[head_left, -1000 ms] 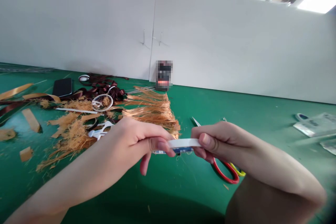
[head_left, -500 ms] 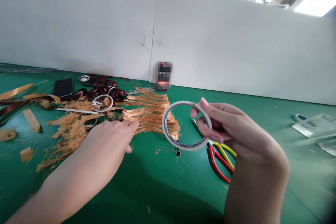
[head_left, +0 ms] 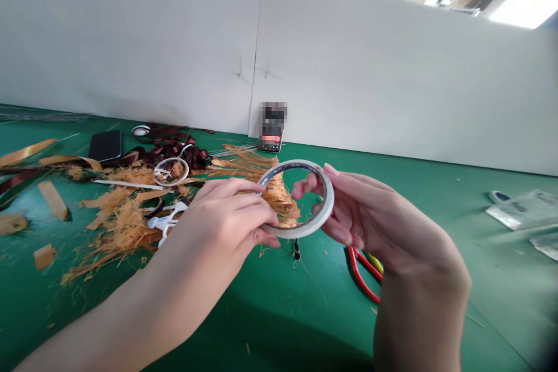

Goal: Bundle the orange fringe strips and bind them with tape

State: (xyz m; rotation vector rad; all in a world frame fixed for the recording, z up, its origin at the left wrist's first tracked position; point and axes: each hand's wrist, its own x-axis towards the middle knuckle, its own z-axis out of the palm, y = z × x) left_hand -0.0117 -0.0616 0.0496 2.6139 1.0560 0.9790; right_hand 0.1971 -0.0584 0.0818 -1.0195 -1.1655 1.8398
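A roll of white tape (head_left: 323, 214) is raised above the table between both hands. My right hand (head_left: 366, 203) pinches its right rim, with fingers inside the ring. On the left side of the ring, my left hand (head_left: 235, 209) closes its fingers and thumb over the rim. Behind the roll lie frayed orange ribbon strips (head_left: 244, 170), partly seen through the ring. Red and yellow handled pliers (head_left: 361, 276) lie under my right hand, mostly hidden. White-handled scissors (head_left: 165, 222) show beside my left wrist.
Orange fibre scraps (head_left: 122, 221), brown ribbon (head_left: 174, 148), another tape ring (head_left: 171, 171) and a black phone (head_left: 105, 146) lie on the left. A dark device (head_left: 272, 128) leans on the white partition (head_left: 392, 70). Clear plastic bags (head_left: 527, 209) lie at right.
My left hand has moved right and up from beside the orange strips and taken hold of the tape roll. The roll has tilted and shifted slightly left. The scissors have come into view.
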